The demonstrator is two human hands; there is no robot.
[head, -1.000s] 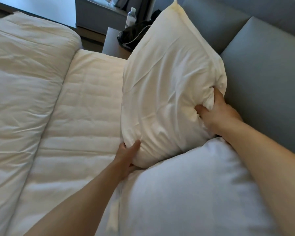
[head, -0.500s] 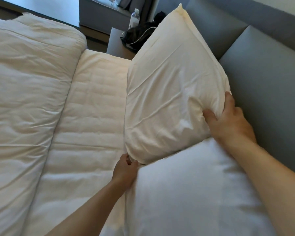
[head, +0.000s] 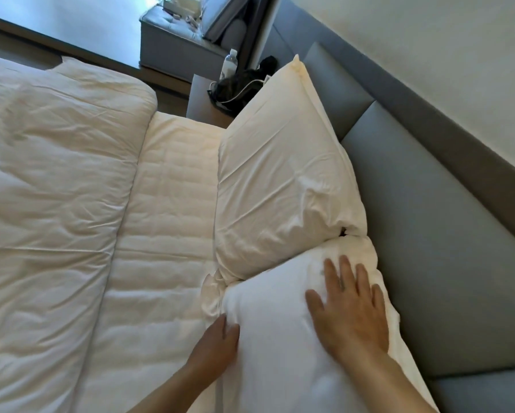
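Two white pillows lie along the grey headboard [head: 423, 210]. The far pillow [head: 280, 180] rests flat against the headboard with nobody touching it. The near pillow [head: 280, 338] lies just below it, their ends meeting. My right hand [head: 350, 305] presses flat on top of the near pillow, fingers straight and spread. My left hand [head: 217, 344] touches the near pillow's left edge, its fingertips sunk into the fabric.
A folded white duvet [head: 50, 204] covers the bed's left side, with a bare quilted mattress strip [head: 161, 234] between it and the pillows. Beyond the bed stands a nightstand [head: 202, 96] with a black bag [head: 238, 87] and a water bottle [head: 229, 65].
Both hands let go of the far pillow, which dropped flat against the headboard. The hands moved down onto the near pillow.
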